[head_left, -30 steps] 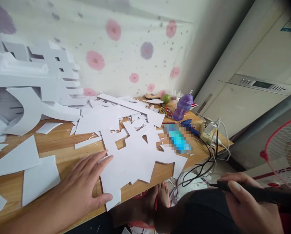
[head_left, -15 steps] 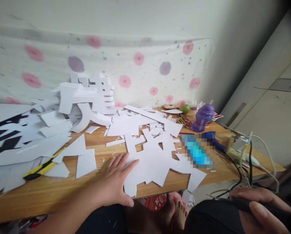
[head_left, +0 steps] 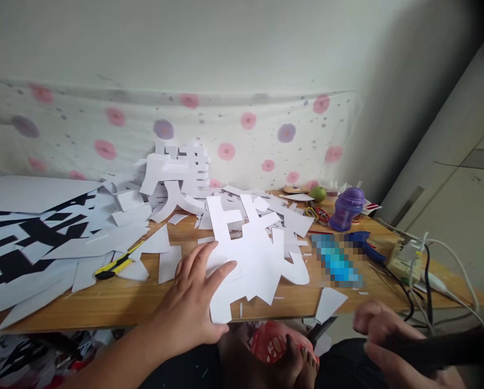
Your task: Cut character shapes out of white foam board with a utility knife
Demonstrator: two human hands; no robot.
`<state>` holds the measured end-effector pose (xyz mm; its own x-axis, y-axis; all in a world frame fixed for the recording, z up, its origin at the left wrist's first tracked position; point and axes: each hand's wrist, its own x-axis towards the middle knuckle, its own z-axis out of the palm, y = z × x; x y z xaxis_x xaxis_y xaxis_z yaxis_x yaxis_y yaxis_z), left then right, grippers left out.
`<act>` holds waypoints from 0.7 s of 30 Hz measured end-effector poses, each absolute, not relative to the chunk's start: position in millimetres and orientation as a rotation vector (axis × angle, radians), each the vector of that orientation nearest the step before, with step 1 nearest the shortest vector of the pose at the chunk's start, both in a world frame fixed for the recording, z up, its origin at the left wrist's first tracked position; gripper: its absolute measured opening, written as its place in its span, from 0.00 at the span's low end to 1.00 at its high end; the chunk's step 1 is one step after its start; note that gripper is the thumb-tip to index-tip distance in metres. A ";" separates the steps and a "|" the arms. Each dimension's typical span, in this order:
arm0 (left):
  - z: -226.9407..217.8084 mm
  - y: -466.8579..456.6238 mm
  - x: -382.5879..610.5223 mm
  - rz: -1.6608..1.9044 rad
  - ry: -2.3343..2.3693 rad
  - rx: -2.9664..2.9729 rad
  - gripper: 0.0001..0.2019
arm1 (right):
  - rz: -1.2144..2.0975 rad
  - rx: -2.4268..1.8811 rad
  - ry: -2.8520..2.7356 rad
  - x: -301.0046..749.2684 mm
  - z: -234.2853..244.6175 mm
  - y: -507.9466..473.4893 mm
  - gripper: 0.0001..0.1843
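Observation:
A white board cut-out [head_left: 252,265] with several projecting arms lies at the front middle of the table, its upper part over other scraps. My left hand [head_left: 197,292] grips its left side, fingertips on the top face and thumb at the lower edge. Low on the right, my right hand [head_left: 391,340] is closed around a dark elongated object [head_left: 448,346], whose kind I cannot make out. To the left of my left hand rests a yellow and black utility knife [head_left: 118,263]. A loose curved white piece [head_left: 293,265] sits right of the cut-out.
Assembled white cut shapes [head_left: 173,170] stand at the back. Black-and-white sheets [head_left: 43,237] cover the left. On the right are a purple bottle [head_left: 347,209], scissors [head_left: 322,216], a blue glue gun [head_left: 365,244] and a power strip [head_left: 404,259] with cables. A white scrap [head_left: 330,303] overhangs the front edge.
The view has shifted, showing more of the left side. The cut-out has lifted and shifted over the scraps with my left hand on it. My right hand has moved left with the dark object.

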<state>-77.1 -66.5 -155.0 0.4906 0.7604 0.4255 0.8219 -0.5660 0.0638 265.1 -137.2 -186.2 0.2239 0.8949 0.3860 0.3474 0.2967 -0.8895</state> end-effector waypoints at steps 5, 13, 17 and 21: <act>-145.4 -80.3 -87.4 -0.755 -1.337 -2.490 0.37 | 0.420 -1.244 -1.575 229.7 -158.9 -124.8 0.06; -122.4 -83.7 -104.7 -0.883 -1.111 -2.449 0.35 | 0.815 -1.351 -1.587 177.1 -152.9 -96.5 0.16; -114.2 -79.8 -101.9 -1.025 -1.034 -2.386 0.34 | 1.076 -1.254 -1.260 160.6 -154.1 -82.7 0.23; -118.0 -68.6 -94.7 -1.089 -0.958 -2.361 0.33 | 1.203 -1.074 -0.896 148.3 -151.5 -76.0 0.21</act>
